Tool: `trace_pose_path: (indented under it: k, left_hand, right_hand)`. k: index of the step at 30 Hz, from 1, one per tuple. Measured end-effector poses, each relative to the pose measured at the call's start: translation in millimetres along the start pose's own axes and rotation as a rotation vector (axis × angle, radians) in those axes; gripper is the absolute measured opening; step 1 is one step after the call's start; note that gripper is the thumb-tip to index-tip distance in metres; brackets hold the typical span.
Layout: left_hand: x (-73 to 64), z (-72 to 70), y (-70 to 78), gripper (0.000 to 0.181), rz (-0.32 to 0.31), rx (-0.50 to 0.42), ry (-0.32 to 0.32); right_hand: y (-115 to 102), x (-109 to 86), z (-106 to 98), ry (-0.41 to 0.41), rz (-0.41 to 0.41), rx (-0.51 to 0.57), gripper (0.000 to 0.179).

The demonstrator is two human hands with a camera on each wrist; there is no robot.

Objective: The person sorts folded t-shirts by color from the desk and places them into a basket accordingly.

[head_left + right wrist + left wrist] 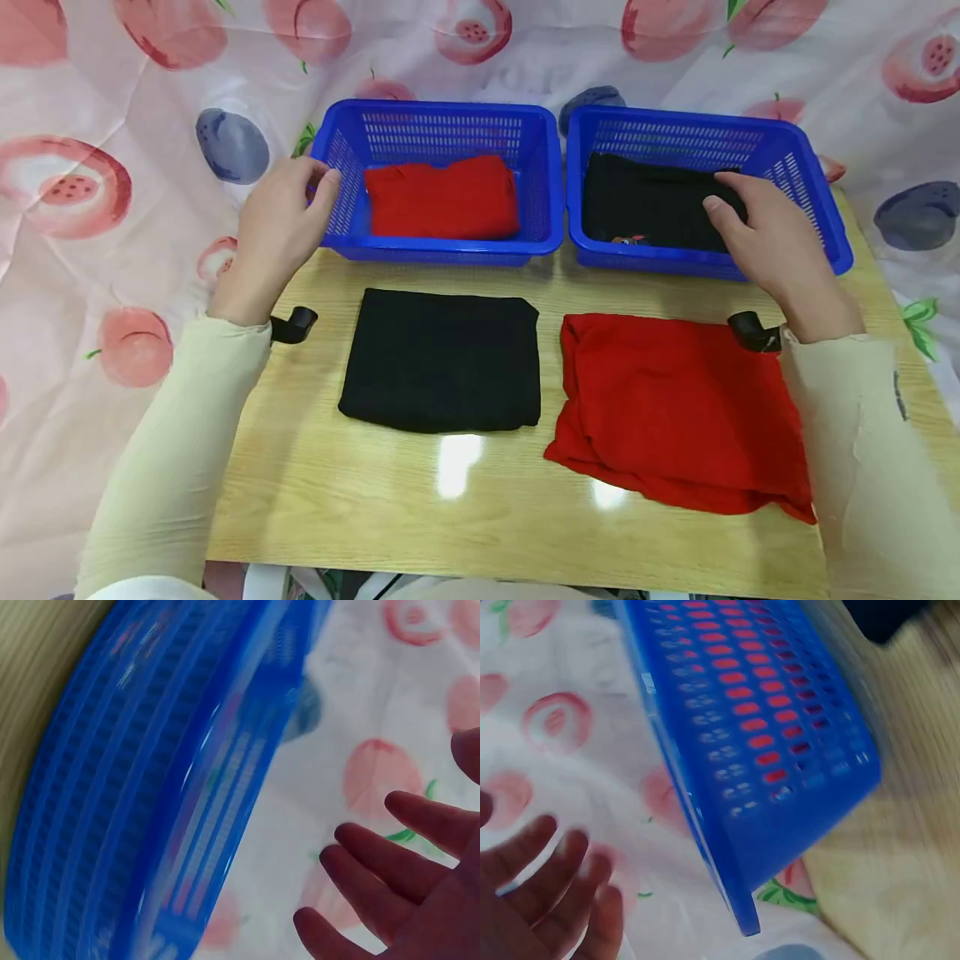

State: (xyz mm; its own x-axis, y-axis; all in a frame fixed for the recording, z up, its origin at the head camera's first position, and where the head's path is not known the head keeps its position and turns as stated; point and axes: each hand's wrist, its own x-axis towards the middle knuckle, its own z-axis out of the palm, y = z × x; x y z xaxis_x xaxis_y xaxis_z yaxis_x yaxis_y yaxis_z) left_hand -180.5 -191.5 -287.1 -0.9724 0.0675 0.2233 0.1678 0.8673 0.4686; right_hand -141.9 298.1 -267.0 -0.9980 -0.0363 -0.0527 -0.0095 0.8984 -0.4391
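My left hand (281,221) hangs beside the left end of a blue basket (442,244), its fingers loosely bent. The left wrist view shows those fingers (559,889) apart from the basket wall, holding nothing. A folded red cloth (442,200) lies in that basket. Over the right part of a second blue basket (652,253) is my right hand (780,242), overlapping the folded black cloth (652,200) inside it in the head view. Its fingers (390,877) are spread and empty in the right wrist view.
In front of the left basket, a folded black cloth (442,362) lies flat on the wooden table (337,508). A red cloth (675,408), less neatly folded, lies to its right, partly under my right forearm. Fruit-patterned fabric (525,50) hangs behind the baskets.
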Motion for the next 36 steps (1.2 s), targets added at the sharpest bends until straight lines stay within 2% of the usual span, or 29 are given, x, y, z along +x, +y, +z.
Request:
trace_pose_path:
  k: [2,4,8,11,13,16,20,23,25,31,33,36]
  left_hand:
    - [-9.2,1.1,0.5,0.041,-0.002,-0.051,0.006]
    - [-19.1,3.1,-0.8,0.041,-0.017,-0.110,-0.021]
    - [-37.0,13.6,-8.5,0.044,-0.058,-0.257,-0.177]
    - [-48.1,26.0,-18.5,0.045,-0.094,-0.374,-0.320]
    - [-53.1,34.7,-25.3,0.046,-0.119,-0.460,-0.378]
    - [-56.4,46.5,-36.2,0.047,-0.127,-0.615,-0.415]
    - [-58.3,57.5,-56.3,0.044,-0.076,-0.959,-0.453]
    - [-61.6,63.4,-70.3,0.038,-0.050,-1.210,-0.483]
    - [-64.0,68.6,-76.1,0.037,-0.044,-1.295,-0.487]
    - [-68.4,87.1,-84.7,0.040,-0.050,-1.327,-0.485]
    - [-69.1,90.8,-88.0,0.040,-0.049,-1.363,-0.479]
    - [-69.4,93.7,-94.0,0.039,-0.021,-1.471,-0.453]
  right_hand:
    - [-5.8,-7.4,6.7,0.046,0.017,0.094,0.053]
    - [-11.8,-14.8,14.7,0.090,0.028,0.190,0.048]
    - [-20.5,-27.4,33.7,0.135,-0.007,0.407,0.039]
    - [-24.4,-34.7,51.8,0.098,-0.067,0.563,0.039]
    - [-26.0,-38.3,63.6,0.049,-0.079,0.654,0.040]
    - [-27.3,-40.5,79.9,-0.016,-0.085,0.786,0.042]
    - [-30.4,-37.7,99.1,-0.104,-0.097,0.935,0.044]
    - [-39.1,-35.6,107.3,-0.177,-0.101,0.962,0.043]
    - [-42.8,-34.1,111.3,-0.224,-0.101,0.974,0.041]
    - [-36.5,-27.8,128.2,-0.303,-0.087,1.000,0.044]
    - [-35.2,-26.8,133.5,-0.337,-0.077,1.000,0.046]
    - [-34.8,-24.3,141.9,-0.410,-0.055,0.988,0.047]
